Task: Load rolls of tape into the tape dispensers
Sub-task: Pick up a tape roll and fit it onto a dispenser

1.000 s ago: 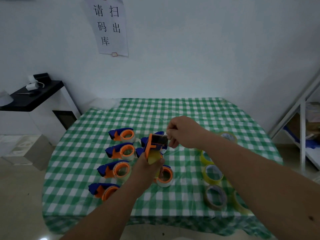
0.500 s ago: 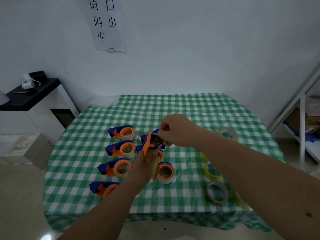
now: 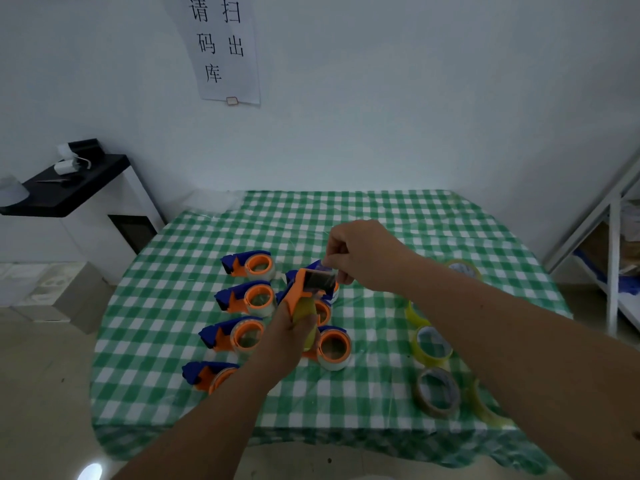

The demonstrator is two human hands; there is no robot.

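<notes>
— Is there room for the hands to move?

— Some. The green checked table (image 3: 381,216) is lying bare at twelve o'clock, up to its far edge by the white wall (image 3: 415,98). At nine o'clock loaded dispensers (image 3: 247,265) are sitting in a row. At three o'clock loose tape rolls (image 3: 433,344) are lying near the table's edge.

— What are the hands doing?

— The left hand (image 3: 291,337) is gripping an orange dispenser (image 3: 304,289) with a yellowish roll in it, held above the middle of the table. The right hand (image 3: 363,254) is pinching the tape end (image 3: 325,270) at its top.

— And the room?

— A paper sign (image 3: 225,46) is hanging on the wall. A black-topped cabinet (image 3: 69,188) is standing at ten o'clock, a metal shelf (image 3: 613,237) at three.
</notes>
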